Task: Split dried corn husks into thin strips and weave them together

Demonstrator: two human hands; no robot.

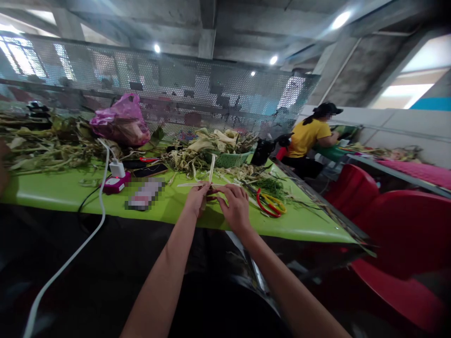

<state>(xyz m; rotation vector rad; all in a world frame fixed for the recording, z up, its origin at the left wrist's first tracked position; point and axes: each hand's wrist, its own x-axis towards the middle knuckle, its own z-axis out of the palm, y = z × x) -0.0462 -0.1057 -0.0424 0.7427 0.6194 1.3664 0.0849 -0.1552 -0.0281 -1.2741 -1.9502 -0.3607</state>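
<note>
Above the front part of the green table, my left hand (198,198) is closed in a pinch around the crossing of several pale, flat plant strips (212,169). One strip stands up from the fingers, and another sticks out to the left. My right hand (235,204) is close beside it, thumb and fingers curled together at the same strips. The fingertips partly hide the crossing. To the right of my right hand lie scissors (262,204) with red and yellow handles, next to green plant threads (273,188).
A green basket (230,159) heaped with dried leaves stands behind my hands. Leftward are a phone (151,170), a pink power socket (117,182) with a white cable (100,216), and a purple plastic bag (121,122). Red chairs (398,230) and a person in yellow (305,138) are to the right.
</note>
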